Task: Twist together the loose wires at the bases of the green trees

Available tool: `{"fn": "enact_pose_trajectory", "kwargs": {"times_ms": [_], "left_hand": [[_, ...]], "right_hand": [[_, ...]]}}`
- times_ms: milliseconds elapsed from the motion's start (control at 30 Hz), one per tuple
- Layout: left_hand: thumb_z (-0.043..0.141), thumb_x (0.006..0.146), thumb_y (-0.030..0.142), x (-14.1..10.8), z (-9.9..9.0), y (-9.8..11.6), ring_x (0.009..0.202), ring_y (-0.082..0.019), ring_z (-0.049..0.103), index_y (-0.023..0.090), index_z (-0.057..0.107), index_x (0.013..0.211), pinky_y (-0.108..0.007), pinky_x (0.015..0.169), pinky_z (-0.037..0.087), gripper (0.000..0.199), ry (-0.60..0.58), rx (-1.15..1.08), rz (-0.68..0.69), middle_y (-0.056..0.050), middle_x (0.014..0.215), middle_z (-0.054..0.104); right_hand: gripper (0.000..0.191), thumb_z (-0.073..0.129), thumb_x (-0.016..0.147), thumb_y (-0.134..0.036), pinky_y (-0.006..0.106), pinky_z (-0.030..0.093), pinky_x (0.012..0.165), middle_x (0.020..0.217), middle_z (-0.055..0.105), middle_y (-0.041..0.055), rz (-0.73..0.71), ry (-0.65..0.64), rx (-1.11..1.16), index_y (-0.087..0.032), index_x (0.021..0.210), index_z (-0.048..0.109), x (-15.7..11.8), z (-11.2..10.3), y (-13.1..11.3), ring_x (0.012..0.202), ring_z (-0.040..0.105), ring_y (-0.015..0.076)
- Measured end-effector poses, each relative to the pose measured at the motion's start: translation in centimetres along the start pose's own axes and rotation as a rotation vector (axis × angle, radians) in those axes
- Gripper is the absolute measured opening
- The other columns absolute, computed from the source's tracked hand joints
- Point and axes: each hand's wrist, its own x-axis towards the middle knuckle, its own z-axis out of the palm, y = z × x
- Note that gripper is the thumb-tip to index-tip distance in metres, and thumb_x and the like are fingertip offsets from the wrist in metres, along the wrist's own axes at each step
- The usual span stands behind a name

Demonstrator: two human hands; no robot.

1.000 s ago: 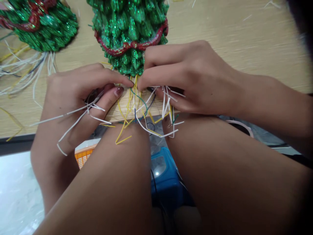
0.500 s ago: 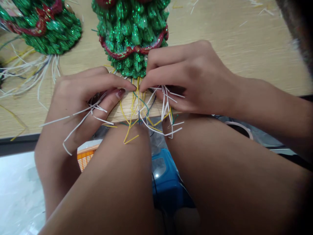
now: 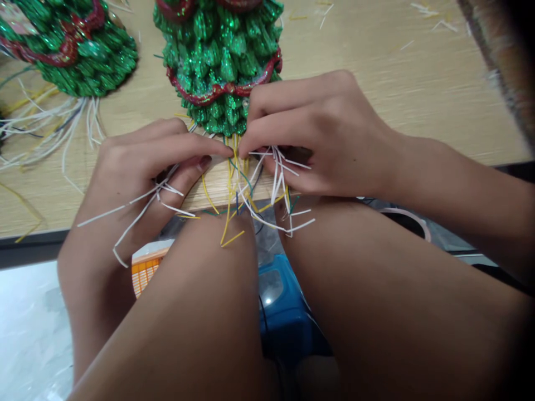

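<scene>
Glittery green Christmas tree figurine (image 3: 221, 61) lies top center, wired base toward the knees. Left hand (image 3: 129, 172) is curled on white wires (image 3: 130, 203); right hand (image 3: 330, 139) looks clamped on white strands (image 3: 278, 185). Index tips nearly meet at the yellow wires (image 3: 233, 238), center; can't tell if they're pinched. To do this well: keep whites fanned outward, part colors right at the base, avoid tugging, mind the green wire (image 3: 243, 171) crossing. Versus a second ago: left hand and bent yellow end sit further right; grips look unchanged.
</scene>
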Motion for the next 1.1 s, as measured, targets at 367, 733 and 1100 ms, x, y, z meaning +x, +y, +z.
{"fn": "enact_pose_trajectory", "kwargs": {"times_ms": [367, 733, 1100], "left_hand": [[0.045, 0.085, 0.019, 0.05, 0.24, -0.16, 0.068, -0.024, 0.055, 0.035, 0.063, 0.115, -0.039, 0.057, 0.042, 0.038, 0.041, -0.052, 0.065, -0.004, 0.081, 0.059], [0.043, 0.086, 0.024, 0.03, 0.32, -0.06, 0.068, -0.023, 0.054, 0.036, 0.065, 0.112, -0.039, 0.058, 0.041, 0.036, 0.036, -0.040, 0.019, -0.004, 0.081, 0.059], [0.044, 0.082, 0.023, -0.05, 0.63, -0.41, 0.063, -0.025, 0.052, 0.042, 0.061, 0.118, -0.041, 0.054, 0.039, 0.043, 0.063, -0.033, 0.072, -0.005, 0.075, 0.056]], "right_hand": [[0.030, 0.038, 0.090, -0.023, 0.027, 0.045, 0.068, 0.088, 0.060, 0.0026, 0.026, 0.008, -0.028, -0.015, 0.092, 0.068, 0.04, -0.18, -0.20, 0.078, 0.058, 0.0151], [0.034, 0.035, 0.089, -0.022, 0.025, 0.043, 0.068, 0.088, 0.060, 0.0011, 0.017, 0.073, -0.029, -0.016, 0.086, 0.069, -0.50, -0.26, -0.09, 0.075, 0.056, 0.0122], [0.033, 0.030, 0.089, -0.026, 0.030, 0.044, 0.077, 0.091, 0.063, 0.0010, 0.081, -0.051, -0.159, -0.029, 0.085, 0.063, -0.16, -0.78, -0.76, 0.078, 0.057, 0.0182]]}}
